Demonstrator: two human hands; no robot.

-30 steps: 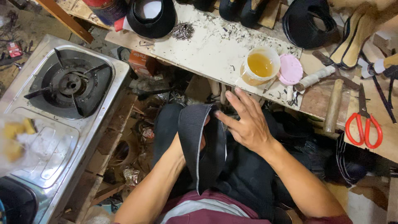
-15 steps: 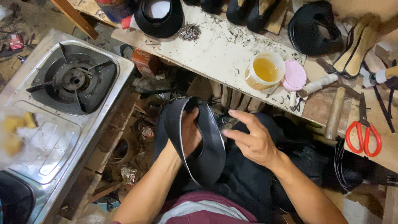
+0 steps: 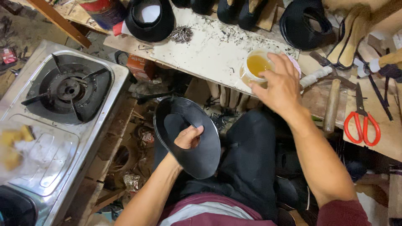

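Observation:
My left hand (image 3: 189, 138) grips a black curved leather piece (image 3: 197, 146) shaped like a shoe upper, held open over my lap with my fingers through its hole. My right hand (image 3: 278, 83) reaches out over a small white cup of yellow glue (image 3: 254, 63) on the white workbench (image 3: 209, 46), fingers spread just above the cup's rim; whether they touch it is unclear.
A steel gas stove (image 3: 69, 90) stands at the left. Red-handled scissors (image 3: 363, 121), a wooden-handled hammer (image 3: 331, 106), black shoe uppers (image 3: 148, 16) and a pile of small nails (image 3: 181, 34) lie on the bench. Scraps litter the floor below.
My right hand has left the leather piece and reached forward to the glue cup. My left hand has turned the piece open and moved it left.

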